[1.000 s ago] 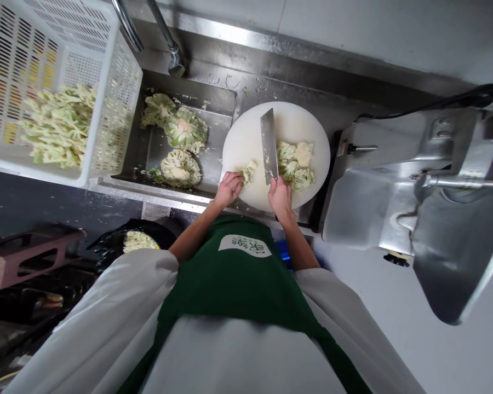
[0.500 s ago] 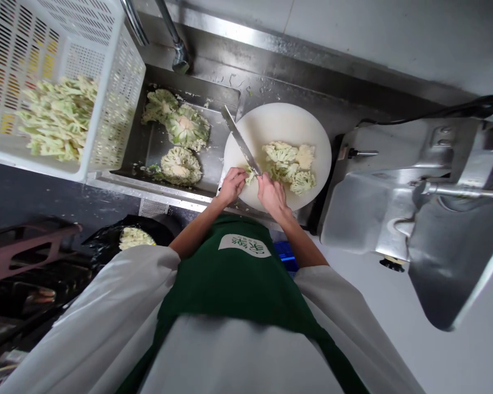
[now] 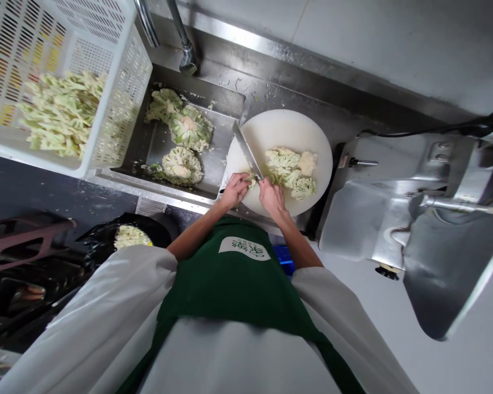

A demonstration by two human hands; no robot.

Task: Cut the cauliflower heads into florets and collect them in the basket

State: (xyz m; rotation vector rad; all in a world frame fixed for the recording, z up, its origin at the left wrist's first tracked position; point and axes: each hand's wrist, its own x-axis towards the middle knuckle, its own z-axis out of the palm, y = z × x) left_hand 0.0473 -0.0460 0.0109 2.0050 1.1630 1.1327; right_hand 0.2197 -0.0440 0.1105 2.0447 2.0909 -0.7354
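Observation:
My right hand (image 3: 273, 198) is closed round the handle of a kitchen knife (image 3: 246, 150), whose blade points up and left over the round white cutting board (image 3: 254, 125). Close beside it, my left hand (image 3: 235, 190) pinches a small cauliflower floret (image 3: 252, 179) against the blade's near end. Several cut cauliflower pieces (image 3: 290, 168) lie on the board just right of the knife. In the steel sink (image 3: 216, 123) to the left sit cauliflower heads (image 3: 182, 166) among scattered crumbs.
A white perforated crate (image 3: 133, 104) holding cut cauliflower florets (image 3: 63, 115) stands at the left, beside a faucet (image 3: 188, 61). Below it is a black-lined bin (image 3: 158, 232) with cauliflower scraps (image 3: 131, 237). A metal slicing machine (image 3: 394, 191) stands at the right.
The view has shifted slightly. Both hands stay close together at the board's near left edge, the left still pinching a floret and the right still holding the knife.

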